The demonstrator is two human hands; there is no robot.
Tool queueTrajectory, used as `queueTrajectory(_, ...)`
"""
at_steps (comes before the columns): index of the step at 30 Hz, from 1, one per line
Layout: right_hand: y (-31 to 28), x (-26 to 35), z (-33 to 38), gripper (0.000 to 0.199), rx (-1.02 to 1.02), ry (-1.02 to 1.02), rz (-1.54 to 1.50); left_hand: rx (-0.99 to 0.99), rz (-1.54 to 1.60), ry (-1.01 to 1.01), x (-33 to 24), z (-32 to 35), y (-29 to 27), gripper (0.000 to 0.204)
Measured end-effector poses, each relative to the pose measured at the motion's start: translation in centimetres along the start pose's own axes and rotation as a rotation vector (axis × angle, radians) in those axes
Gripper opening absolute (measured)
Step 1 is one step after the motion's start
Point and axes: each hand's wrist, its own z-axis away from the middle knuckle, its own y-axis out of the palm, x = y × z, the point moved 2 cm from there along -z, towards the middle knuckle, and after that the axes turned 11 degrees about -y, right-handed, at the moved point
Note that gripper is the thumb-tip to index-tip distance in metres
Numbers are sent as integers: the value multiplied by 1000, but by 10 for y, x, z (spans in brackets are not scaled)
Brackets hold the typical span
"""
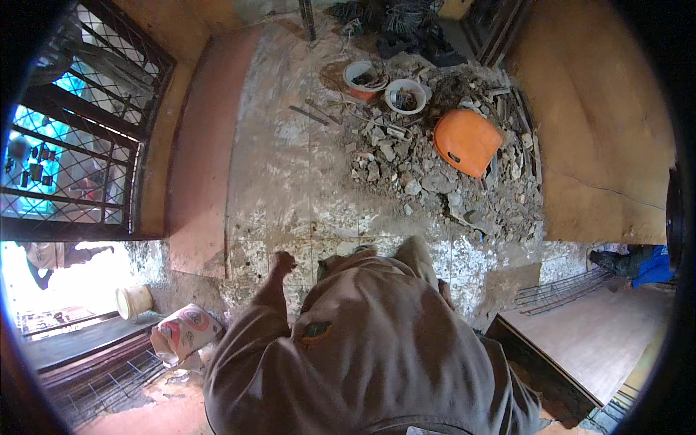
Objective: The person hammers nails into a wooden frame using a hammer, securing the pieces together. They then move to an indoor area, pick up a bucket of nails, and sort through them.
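Your brown shirt (377,348) hides your right hand, so you cannot tell how it is. Your left hand (283,262) is curled shut, holding nothing, over the dusty grey tiled floor (290,188), with bare floor ahead and the grey rubble pile (428,167) well apart.

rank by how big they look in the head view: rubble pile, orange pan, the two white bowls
1. rubble pile
2. orange pan
3. The two white bowls look alike, so no ranking between them.

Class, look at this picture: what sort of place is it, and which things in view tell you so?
Probably a room under renovation or demolition. A heap of broken rubble lies on the dusty, stripped floor, with two pans and an orange basin beside it.
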Motion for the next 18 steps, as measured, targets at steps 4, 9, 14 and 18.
queueTrajectory(4, -14, 70, -87, 24, 11, -617, 303, -218, -929, 221, -7, -33, 33, 23)
queueTrajectory(9, -24, 93, -197, 28, 123, 577, -190, -241, -785, 5, -9, -52, 42, 22)
queueTrajectory(14, -1, 34, -314, 36, 404, 462, 297, -167, -435, -227, -52, -57, -36, 26)
queueTrajectory(18, 83, 121, -515, 35, 680, -407, 1134, -282, 105, -324, -103, -48, -166, 31)
